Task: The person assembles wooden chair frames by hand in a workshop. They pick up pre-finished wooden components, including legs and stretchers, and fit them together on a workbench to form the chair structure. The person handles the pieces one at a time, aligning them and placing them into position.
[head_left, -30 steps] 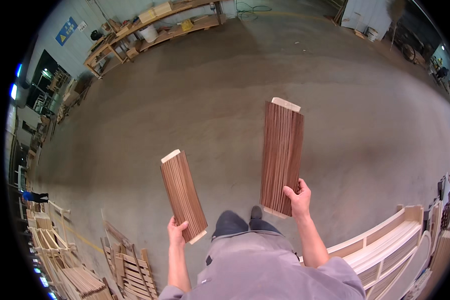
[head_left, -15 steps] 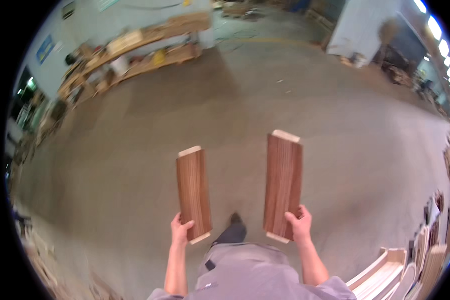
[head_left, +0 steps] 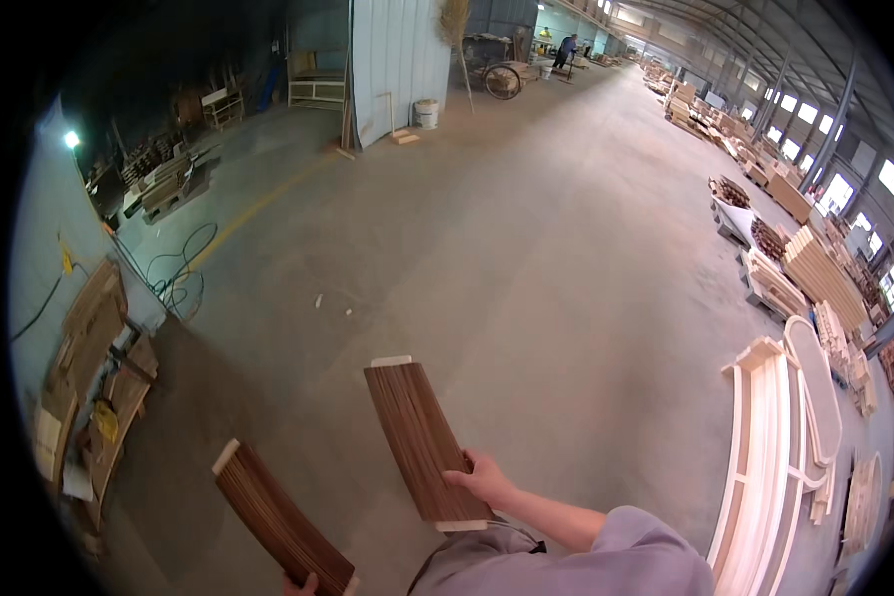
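While right hand (head_left: pixel 487 481) pinches wider brown panel (head_left: pixel 412 432) by right edge, thumb on striped face, fingertips hidden behind, left hand (head_left: pixel 301 585), partly cut off at lower border, grips narrower brown panel (head_left: pixel 280 517) near lower end. Panels tilted, apart, over grey floor (head_left: pixel 526 328). Wooden bench (head_left: pixel 96 308) far left; pale curved frame (head_left: pixel 758 452) right.

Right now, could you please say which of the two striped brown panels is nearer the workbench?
The left panel, in the left hand; the right panel, in the right hand, is farther from the workbench.
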`<state>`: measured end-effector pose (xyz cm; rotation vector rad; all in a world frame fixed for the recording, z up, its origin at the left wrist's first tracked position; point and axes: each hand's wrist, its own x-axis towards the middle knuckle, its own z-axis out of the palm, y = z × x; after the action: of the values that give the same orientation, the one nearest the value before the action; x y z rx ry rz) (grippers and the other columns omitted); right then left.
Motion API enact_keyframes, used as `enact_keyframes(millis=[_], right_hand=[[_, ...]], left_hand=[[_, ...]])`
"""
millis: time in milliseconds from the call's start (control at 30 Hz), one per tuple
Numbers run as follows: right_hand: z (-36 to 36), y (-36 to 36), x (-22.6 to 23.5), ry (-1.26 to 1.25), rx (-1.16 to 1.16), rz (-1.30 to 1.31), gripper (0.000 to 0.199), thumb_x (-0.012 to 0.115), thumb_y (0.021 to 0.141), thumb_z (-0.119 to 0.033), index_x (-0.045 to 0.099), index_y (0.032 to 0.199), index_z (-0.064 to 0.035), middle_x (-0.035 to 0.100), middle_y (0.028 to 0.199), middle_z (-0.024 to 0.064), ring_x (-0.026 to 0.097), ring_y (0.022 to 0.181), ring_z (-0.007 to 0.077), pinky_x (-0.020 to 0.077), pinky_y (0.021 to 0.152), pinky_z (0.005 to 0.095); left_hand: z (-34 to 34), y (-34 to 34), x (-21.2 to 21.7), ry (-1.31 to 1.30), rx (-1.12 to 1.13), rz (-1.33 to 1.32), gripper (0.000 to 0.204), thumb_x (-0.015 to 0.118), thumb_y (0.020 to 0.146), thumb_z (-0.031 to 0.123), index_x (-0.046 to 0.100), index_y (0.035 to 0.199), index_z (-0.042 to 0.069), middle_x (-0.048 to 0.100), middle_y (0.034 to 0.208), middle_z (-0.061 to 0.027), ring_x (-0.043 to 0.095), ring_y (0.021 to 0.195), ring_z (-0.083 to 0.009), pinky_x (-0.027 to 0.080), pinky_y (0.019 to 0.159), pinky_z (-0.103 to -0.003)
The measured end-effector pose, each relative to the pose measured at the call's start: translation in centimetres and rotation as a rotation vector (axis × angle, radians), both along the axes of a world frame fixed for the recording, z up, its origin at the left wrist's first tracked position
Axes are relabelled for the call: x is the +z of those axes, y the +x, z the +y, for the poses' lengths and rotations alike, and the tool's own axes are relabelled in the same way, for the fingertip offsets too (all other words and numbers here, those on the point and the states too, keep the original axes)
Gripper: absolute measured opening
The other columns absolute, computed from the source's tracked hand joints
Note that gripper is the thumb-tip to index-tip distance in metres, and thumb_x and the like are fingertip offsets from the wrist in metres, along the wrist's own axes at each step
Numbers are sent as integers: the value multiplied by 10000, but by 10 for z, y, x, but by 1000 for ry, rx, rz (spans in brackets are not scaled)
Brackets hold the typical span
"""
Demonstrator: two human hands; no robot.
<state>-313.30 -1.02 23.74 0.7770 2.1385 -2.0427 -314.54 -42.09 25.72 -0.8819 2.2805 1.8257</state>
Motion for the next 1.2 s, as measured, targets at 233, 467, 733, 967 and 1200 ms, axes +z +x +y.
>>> enact_keyframes(millis=[233,467,733,967,1200], right_hand=[[13,-334,24,-59,-33,3,615,766,823,-280,537,1274,69,647,1149,150,599,1065,196,462,946,340],[-2,-660,-34,38,-6,-34,573,786,790,-234,574,1240,51,667,1102,129,620,1002,190,484,903,336],[-27,-997,41,127,-96,108,517,801,759,-242,623,1164,25,680,1058,97,632,960,166,506,858,331],[-6,-1265,-5,-137,-208,74,418,737,838,-154,605,1161,76,670,1041,112,626,897,160,514,785,308],[2,-1532,-4,-78,-16,-25,528,740,835,-185,541,1223,113,642,1117,147,621,989,212,499,861,326]], left_hand=[[-20,-278,-26,229,-51,116,537,621,872,-52,460,1384,-63,547,1315,-209,556,1175,-341,461,975,-429],[-27,-600,-92,116,105,-60,620,660,860,-46,414,1429,-34,474,1412,-208,513,1238,-359,451,1013,-463],[-27,-981,-7,252,129,247,619,603,797,2,421,1383,-73,541,1297,-215,563,1164,-351,460,984,-462],[-19,-1273,-41,131,137,170,502,730,847,149,553,1263,-69,629,1179,-154,607,1039,-263,460,908,-378],[-16,-1414,-53,-87,375,8,412,736,809,127,621,1137,-94,689,1009,-149,652,892,-216,497,824,-329]])
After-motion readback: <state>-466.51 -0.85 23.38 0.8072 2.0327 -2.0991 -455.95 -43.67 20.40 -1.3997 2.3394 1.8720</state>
